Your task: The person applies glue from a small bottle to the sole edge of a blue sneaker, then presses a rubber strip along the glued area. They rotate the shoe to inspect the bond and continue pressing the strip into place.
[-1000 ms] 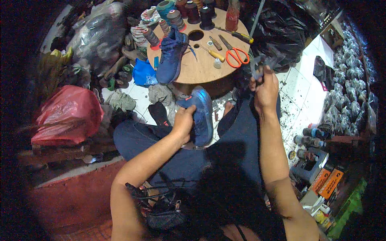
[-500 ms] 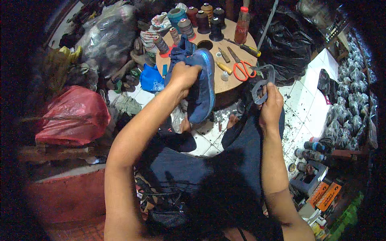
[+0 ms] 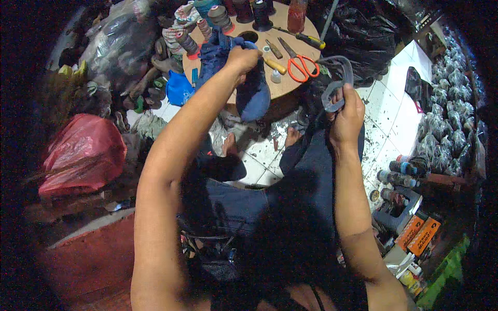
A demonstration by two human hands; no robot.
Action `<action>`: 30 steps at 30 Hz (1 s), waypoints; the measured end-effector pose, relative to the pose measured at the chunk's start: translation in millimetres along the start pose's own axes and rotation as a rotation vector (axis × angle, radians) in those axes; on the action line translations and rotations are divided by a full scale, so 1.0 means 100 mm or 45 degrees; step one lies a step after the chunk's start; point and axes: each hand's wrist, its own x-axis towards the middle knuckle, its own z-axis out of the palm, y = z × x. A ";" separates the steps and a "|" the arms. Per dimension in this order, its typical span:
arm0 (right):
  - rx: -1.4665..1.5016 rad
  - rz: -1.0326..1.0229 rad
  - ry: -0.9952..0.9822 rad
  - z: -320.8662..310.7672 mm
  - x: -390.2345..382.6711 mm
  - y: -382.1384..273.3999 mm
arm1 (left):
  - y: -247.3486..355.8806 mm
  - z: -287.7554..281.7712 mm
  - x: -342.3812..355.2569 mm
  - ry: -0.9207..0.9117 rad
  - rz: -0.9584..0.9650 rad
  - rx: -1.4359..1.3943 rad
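My left hand [image 3: 241, 63] grips a blue sneaker [image 3: 251, 101] over the near left of the round wooden table [image 3: 298, 93], beside a second blue shoe [image 3: 210, 57] that it partly overlaps. My right hand [image 3: 343, 106] holds a looped translucent plastic strip [image 3: 345, 67] right of the table. Near it on the tabletop are orange-handled scissors [image 3: 303, 70], a yellow-handled tool [image 3: 275, 65], a screwdriver [image 3: 311, 40] and a small wooden-handled tool [image 3: 274, 48].
Thread spools [image 3: 220, 18] and a red bottle [image 3: 295, 15] stand at the table's back. Around are a blue bag [image 3: 179, 90], red plastic sack [image 3: 83, 153], black bags [image 3: 358, 36], several wrapped bundles [image 3: 451, 129], bottles [image 3: 397, 178] and orange boxes [image 3: 423, 236]. My bare feet [image 3: 290, 137] show below.
My left hand has carried the shoe forward and up from my lap onto the table area beside the other shoe. My right hand still holds the strip, its loop now showing more clearly.
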 end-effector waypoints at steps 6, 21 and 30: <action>-0.413 -0.135 -0.288 0.12 -0.09 0.06 | 0.06 -0.26 -0.98 0.178 0.572 0.016; -0.355 0.864 -1.610 0.83 0.16 0.95 | -0.07 -0.90 -1.83 -0.180 0.559 -0.971; -2.361 1.385 -1.407 0.30 0.30 3.17 | -0.09 -1.05 -1.44 -0.184 0.551 -1.222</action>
